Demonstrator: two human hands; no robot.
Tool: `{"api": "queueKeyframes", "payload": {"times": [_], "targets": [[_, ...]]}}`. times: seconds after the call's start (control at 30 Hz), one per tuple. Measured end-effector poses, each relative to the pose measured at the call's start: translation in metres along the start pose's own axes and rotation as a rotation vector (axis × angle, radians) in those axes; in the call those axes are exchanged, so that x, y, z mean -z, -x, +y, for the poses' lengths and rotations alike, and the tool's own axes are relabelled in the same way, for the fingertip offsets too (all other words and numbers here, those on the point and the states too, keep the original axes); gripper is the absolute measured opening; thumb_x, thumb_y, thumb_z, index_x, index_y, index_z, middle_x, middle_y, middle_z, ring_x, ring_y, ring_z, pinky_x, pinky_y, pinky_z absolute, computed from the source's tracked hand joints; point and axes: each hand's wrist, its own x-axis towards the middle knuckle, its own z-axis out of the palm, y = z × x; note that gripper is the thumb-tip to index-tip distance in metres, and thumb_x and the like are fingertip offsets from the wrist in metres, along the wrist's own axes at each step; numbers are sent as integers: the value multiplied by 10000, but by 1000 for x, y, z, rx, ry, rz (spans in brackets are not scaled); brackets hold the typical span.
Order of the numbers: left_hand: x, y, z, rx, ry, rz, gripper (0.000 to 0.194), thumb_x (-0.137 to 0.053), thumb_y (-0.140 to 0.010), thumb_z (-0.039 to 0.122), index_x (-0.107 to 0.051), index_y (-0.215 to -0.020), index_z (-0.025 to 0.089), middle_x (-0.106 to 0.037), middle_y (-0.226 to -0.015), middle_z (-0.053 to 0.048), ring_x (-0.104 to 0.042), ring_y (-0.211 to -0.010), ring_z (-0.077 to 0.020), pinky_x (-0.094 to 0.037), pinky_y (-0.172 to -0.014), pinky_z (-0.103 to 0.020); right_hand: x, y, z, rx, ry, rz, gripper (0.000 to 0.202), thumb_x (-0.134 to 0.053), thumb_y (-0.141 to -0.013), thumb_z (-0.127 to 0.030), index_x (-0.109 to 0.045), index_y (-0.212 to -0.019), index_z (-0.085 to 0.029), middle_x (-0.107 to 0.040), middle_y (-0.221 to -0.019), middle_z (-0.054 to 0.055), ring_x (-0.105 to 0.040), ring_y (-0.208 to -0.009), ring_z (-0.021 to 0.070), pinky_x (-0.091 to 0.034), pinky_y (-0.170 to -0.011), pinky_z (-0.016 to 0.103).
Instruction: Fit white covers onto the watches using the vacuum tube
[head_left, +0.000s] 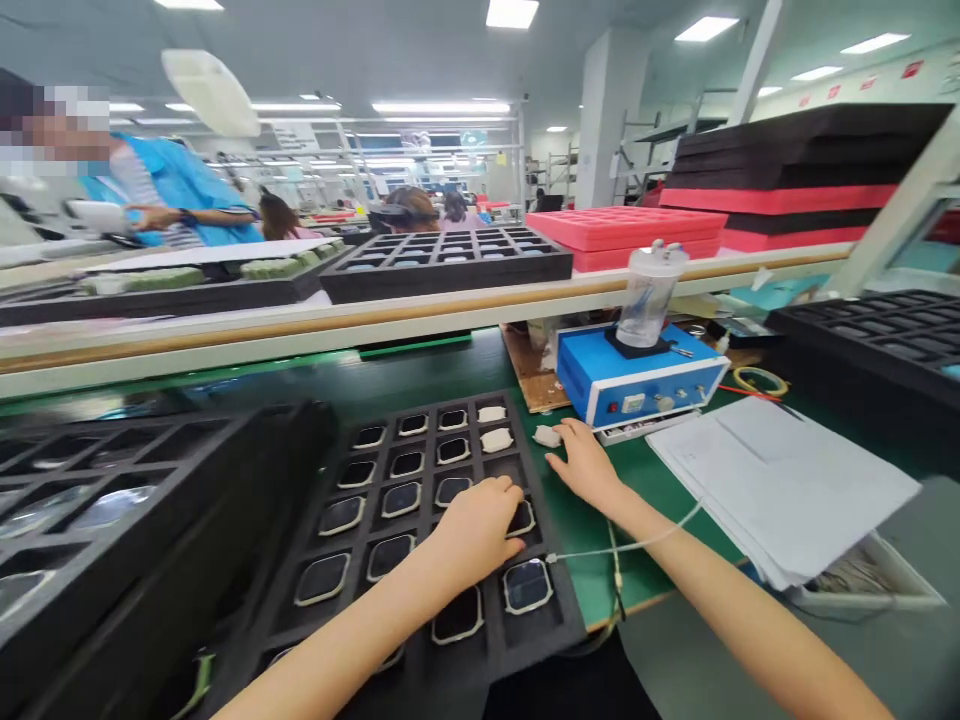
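Clock positions are read from the middle of the black tray [491, 655], twelve being its far edge. The tray lies on the green bench [480, 365], its compartments holding dark square screens with pale rims. The left hand [480, 525] is over the three o'clock side, fingers bent at a screen [521, 517] in its compartment; whether it grips cannot be told. The right hand [589, 465] is at two o'clock, beyond the rim, thumb and forefinger at a small white block [547, 436] on the bench; contact is too small to confirm, so its grip cannot be told either. Two white pieces [496, 440] sit in compartments at one o'clock. A blue box [637, 375] bearing a clear jar [649, 300] stands farther out at two o'clock; white papers [780, 480] lie at three. A stacked tray [187, 540] occupies nine o'clock.
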Motion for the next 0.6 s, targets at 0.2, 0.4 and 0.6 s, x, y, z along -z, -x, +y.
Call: {"api": "queueKeyframes", "payload": {"times": [0.2,0.4,0.6], "targets": [[-11,-3,21,32,-235,-71,215,-552,-707,33,-628,-908,46,-638,-914,-199,-595,-874,-346,-477,-739,-444,35,110,4,-302,-675,31,196,-480,-852,-304,-577,-753,-167,-607,-553,23,-521,-471,130,-411,-475,243],[-9,-8,28,21,-321,-115,226,-507,-687,-31,-645,-843,58,-678,-811,-194,-631,-801,-346,-497,-662,-421,51,200,39,-901,-1696,18,366,-491,-814,-490,-612,-864,-148,-608,-536,5,-167,-222,-12,-80,-284,165],[-12,-10,21,-38,-298,-129,239,-435,-724,-9,-648,-777,85,-681,-780,-186,-650,-782,-320,-480,-700,-403,72,237,40,-889,-1712,449,288,-525,-824,-430,-641,-797,-168,-490,-450,-41,-281,-283,16,-217,-321,156]]}}
